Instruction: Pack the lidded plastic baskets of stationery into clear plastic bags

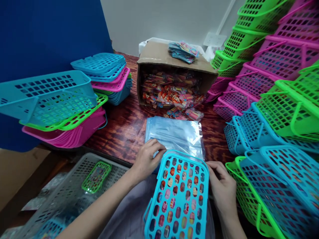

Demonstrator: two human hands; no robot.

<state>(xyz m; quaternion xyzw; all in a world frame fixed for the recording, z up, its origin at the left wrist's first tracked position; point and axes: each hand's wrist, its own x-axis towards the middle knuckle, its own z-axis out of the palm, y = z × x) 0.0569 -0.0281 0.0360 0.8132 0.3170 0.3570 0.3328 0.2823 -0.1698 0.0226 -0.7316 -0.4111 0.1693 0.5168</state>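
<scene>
While the bare left hand [149, 157] and bare right hand [223, 186] flank it, a turquoise, rectangular, slotted plastic basket [184, 197] lies between

Since its long axis runs away from the wearer, the basket's far end sits between the hands, its bulk nearer the body; neither hand is clearly closer; each pinches, fingers curled, at a far corner; whether on rim alone, I cannot tell; flat clear plastic bags [171, 131] lie beyond on the reddish-brown wood-grained counter [117, 132].

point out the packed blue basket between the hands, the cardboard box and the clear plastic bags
Packed blue basket [188, 196]: head view, middle of slotted face
Cardboard box [156, 54]: head view, top panel
Clear plastic bags [171, 132]: head view, top sheet
</scene>
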